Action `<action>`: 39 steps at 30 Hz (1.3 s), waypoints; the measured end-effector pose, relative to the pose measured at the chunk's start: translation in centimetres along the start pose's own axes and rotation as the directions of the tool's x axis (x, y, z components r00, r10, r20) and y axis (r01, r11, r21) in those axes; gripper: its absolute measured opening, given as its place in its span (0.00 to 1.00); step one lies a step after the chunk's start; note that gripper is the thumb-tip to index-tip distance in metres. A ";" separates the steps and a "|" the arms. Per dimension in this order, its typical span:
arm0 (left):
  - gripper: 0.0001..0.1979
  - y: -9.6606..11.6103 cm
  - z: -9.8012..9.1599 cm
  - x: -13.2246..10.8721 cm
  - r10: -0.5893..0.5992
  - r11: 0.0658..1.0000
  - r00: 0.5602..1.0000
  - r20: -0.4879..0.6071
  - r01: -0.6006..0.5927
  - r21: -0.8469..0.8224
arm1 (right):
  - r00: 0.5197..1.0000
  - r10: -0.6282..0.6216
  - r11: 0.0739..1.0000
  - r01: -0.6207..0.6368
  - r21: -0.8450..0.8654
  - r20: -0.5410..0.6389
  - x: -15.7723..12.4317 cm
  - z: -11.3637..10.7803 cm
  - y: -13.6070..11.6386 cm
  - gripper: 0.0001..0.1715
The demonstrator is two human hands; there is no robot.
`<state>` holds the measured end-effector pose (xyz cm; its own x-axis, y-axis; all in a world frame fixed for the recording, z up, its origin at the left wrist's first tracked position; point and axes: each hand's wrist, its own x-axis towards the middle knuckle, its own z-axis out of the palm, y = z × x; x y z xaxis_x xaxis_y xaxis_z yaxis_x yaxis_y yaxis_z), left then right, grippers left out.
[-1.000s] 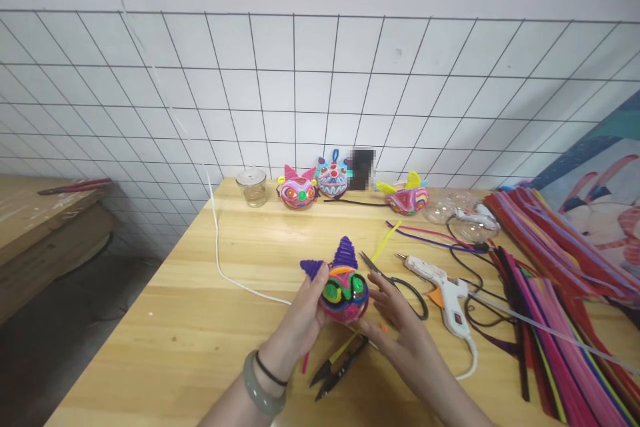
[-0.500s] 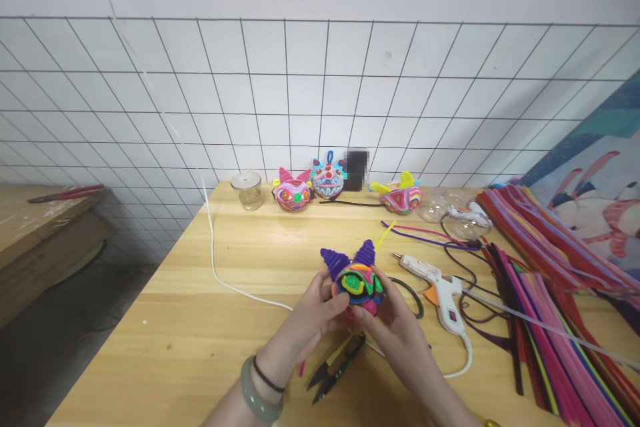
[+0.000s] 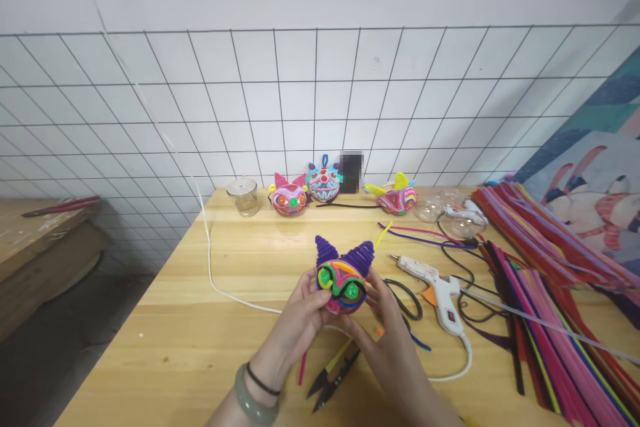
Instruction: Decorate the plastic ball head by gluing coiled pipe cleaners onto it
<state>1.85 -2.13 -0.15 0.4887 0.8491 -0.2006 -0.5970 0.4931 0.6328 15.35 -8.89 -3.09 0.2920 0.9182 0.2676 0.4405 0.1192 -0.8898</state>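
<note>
A round, colourful face ornament (image 3: pixel 343 285) with purple pointed ears and green eyes is held up over the wooden table (image 3: pixel 175 320). My left hand (image 3: pixel 306 310) grips its left side, the thumb on its front. On the other side my right hand (image 3: pixel 387 320) has its fingers against the ornament's right edge, thumb below it. Black-bladed snips (image 3: pixel 334 377) lie under the hands, beside a short pink stem (image 3: pixel 303 368). A white glue gun (image 3: pixel 440 290) rests to the right of my right hand.
Three finished-looking ornaments (image 3: pixel 291 195), a glass cup (image 3: pixel 243 197) and a dark pixelated rectangle (image 3: pixel 351 173) are at the back. Clear plastic balls (image 3: pixel 463 220), black cable and bundles of coloured stems (image 3: pixel 560 347) lie right. A white cord (image 3: pixel 210 260) crosses the left.
The ornament has turned, so both green eyes now face the camera, and its ears stand wider apart. My right hand's thumb has moved lower. The view has shifted slightly.
</note>
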 end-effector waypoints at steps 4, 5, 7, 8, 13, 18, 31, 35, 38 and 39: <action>0.24 -0.5 -0.2 0.0 0.025 0.999 1.000 0.014 -0.026 0.048 | 0.999 0.038 0.999 -0.038 0.019 -0.027 0.2 0.1 0.2 0.36; 0.25 -0.6 -0.2 0.0 0.028 0.997 1.000 0.012 -0.029 0.071 | 0.999 0.041 0.999 -0.040 0.024 -0.028 0.2 0.1 0.3 0.36; 0.28 -1.0 -0.4 0.1 0.053 0.990 0.999 0.001 -0.053 0.127 | 0.999 0.047 0.998 -0.046 0.036 -0.017 0.2 0.2 0.4 0.36; 0.29 -1.2 -0.5 0.1 0.074 0.985 0.997 -0.005 -0.072 0.157 | 0.999 0.051 0.998 -0.051 0.040 -0.009 0.1 0.3 0.5 0.36; 0.31 -2.0 -0.8 0.5 0.233 0.930 0.972 -0.039 -0.211 0.300 | 0.996 0.084 0.996 -0.084 0.013 0.023 0.0 0.5 1.3 0.36; 0.32 -1.9 -0.6 0.5 0.289 0.895 0.957 -0.008 -0.267 0.357 | 0.996 0.070 0.998 -0.070 0.005 0.054 0.2 0.5 1.7 0.38; 0.39 -1.5 -0.6 0.4 0.313 0.809 0.947 -0.068 -0.228 0.542 | 0.996 0.006 0.994 0.004 -0.108 0.091 0.6 -2.0 1.5 0.31; 0.42 -1.5 -1.3 0.9 0.376 0.771 0.919 -0.117 -0.240 0.590 | 0.998 0.010 0.986 0.000 -0.168 0.056 0.7 -3.6 2.4 0.26; 0.42 -1.2 -1.4 1.1 0.363 0.801 0.921 -0.141 -0.230 0.553 | 0.999 0.011 0.979 -0.004 -0.204 0.030 0.4 -4.7 3.2 0.24; 0.42 -1.1 -1.4 1.1 0.353 0.824 0.923 -0.153 -0.229 0.519 | 1.000 0.008 0.975 -0.002 -0.223 0.026 0.3 -5.1 3.5 0.23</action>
<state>2.17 -1.44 -2.08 0.1433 0.9868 -0.0761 -0.2736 0.1134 0.9551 21.31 -10.17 -4.26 0.2734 0.9287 0.2506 0.6182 0.0300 -0.7854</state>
